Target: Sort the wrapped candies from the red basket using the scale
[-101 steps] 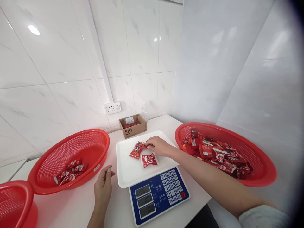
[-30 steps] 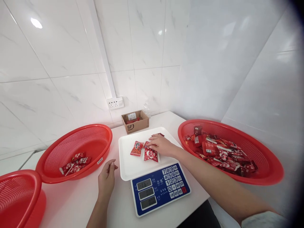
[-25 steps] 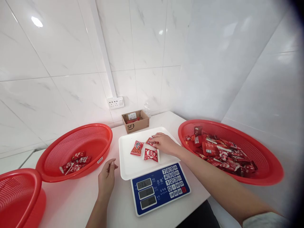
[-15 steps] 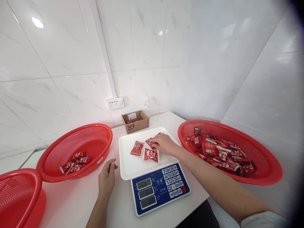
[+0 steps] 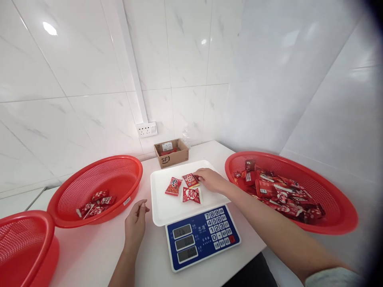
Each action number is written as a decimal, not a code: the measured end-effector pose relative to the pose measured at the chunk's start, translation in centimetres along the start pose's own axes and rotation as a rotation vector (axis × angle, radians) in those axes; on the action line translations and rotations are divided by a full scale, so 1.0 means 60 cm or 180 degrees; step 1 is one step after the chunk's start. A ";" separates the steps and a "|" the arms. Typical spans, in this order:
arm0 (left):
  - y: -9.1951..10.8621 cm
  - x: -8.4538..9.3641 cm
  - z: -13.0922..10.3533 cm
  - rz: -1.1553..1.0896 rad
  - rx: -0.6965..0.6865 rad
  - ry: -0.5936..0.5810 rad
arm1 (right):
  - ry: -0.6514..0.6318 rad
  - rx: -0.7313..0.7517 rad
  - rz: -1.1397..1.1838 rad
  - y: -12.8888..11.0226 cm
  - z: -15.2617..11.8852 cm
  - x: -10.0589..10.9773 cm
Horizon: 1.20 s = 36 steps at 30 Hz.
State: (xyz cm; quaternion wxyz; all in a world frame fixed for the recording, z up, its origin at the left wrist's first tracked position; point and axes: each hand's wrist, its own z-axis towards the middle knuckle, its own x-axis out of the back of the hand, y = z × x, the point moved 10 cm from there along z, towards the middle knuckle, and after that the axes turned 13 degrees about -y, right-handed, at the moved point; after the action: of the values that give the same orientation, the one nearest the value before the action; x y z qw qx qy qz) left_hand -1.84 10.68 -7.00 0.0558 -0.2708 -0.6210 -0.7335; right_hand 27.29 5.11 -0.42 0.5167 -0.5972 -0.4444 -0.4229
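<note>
In the head view, our right hand [image 5: 211,180] has its fingertips at the right edge of the upper red packet [image 5: 190,180]; we cannot tell whether they pinch. That packet lies on the white scale pan [image 5: 164,213] beside two other packets [image 5: 173,186]. Near the pan, our left hand [image 5: 136,220] is half curled, its closure unclear to us.

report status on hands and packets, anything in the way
Right hand at edge of one packet, grip unclear. Left hand loosely curled beside white tray. Three packets on tray; no obstruction seen.
</note>
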 end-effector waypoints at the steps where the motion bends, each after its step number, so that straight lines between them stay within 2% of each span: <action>1: 0.000 0.001 0.000 0.0003 -0.0008 0.0006 | -0.0023 -0.0049 -0.0009 0.005 -0.001 0.000; 8: -0.001 0.002 -0.001 0.0001 -0.0012 0.0027 | -0.0110 -0.0712 -0.0021 0.041 -0.015 0.003; 19: 0.003 0.002 -0.001 0.0026 -0.0060 0.0022 | -0.0146 -0.1200 -0.0077 0.059 -0.022 0.006; 28: 0.001 0.000 -0.001 0.0025 -0.0005 0.0011 | -0.0173 -0.1125 0.0030 0.060 -0.042 0.019; 36: 0.002 0.002 -0.002 0.0039 -0.0014 0.0032 | -0.0051 -0.0881 0.0005 0.024 -0.049 0.007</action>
State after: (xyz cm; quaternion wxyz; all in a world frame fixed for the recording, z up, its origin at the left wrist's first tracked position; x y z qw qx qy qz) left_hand -1.93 10.59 -6.86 0.0627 -0.2710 -0.6174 -0.7358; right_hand 28.66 2.12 -0.02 0.4262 -0.6665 -0.3854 -0.4750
